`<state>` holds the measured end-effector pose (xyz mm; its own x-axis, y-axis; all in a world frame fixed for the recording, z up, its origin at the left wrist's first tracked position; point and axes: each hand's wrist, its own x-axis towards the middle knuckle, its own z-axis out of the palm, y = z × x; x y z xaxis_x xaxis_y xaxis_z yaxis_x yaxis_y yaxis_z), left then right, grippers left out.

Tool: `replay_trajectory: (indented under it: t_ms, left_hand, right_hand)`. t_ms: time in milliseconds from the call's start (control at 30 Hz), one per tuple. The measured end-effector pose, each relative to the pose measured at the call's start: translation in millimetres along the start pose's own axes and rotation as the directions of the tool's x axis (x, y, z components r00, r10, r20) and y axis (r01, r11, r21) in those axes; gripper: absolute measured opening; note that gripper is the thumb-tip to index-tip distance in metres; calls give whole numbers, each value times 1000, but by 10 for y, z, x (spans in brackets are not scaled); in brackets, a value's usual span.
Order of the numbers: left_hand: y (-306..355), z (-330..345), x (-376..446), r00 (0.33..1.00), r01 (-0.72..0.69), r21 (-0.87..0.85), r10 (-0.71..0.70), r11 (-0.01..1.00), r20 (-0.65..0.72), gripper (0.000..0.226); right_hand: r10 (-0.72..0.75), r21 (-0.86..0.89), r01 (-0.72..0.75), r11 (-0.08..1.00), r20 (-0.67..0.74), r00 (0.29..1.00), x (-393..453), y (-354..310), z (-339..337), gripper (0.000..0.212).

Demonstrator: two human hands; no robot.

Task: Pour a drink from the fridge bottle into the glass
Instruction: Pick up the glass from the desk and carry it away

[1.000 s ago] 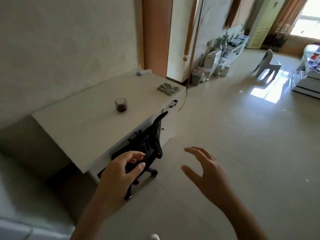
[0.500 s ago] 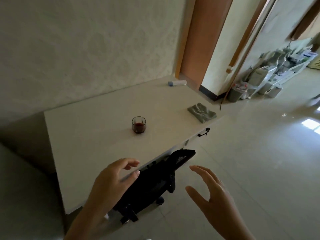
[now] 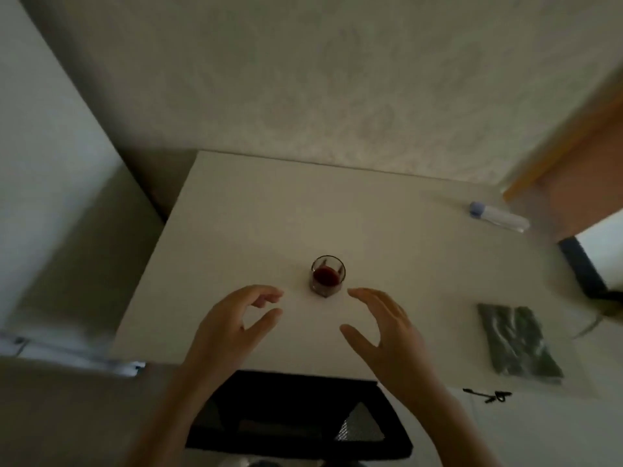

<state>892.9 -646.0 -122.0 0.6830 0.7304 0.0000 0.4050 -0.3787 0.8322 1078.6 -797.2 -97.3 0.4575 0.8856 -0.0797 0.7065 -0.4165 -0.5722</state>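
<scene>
A short clear glass (image 3: 327, 275) with dark red drink in its bottom stands upright in the middle of the white table (image 3: 256, 210). My left hand (image 3: 232, 326) hovers over the table just left of and nearer than the glass, fingers loosely curved, holding nothing. My right hand (image 3: 387, 326) hovers to the glass's right, fingers spread and curved, also empty. Neither hand touches the glass. No fridge bottle is in view.
A small clear plastic bottle with a pale blue cap (image 3: 499, 217) lies on its side at the table's far right. A folded grey-green cloth (image 3: 517, 343) lies at the near right. A black mesh chair (image 3: 296, 416) is tucked under the near edge. Walls close the back and left.
The view has swung from the room to straight over the table. Both hands have come forward from beside the chair to either side of the glass.
</scene>
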Motion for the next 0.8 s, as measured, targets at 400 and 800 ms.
replay_trajectory:
  t_ms: [400, 800]
  left_hand:
    - [92, 481, 65, 925, 332, 56, -313, 942, -214, 35]
    - [-81, 650, -100, 859, 448, 39, -418, 893, -296, 35]
  right_hand:
    - [-151, -70, 188, 980, 358, 922, 1354, 830, 294, 87]
    - [-152, -70, 200, 977, 425, 892, 1726, 986, 823, 86]
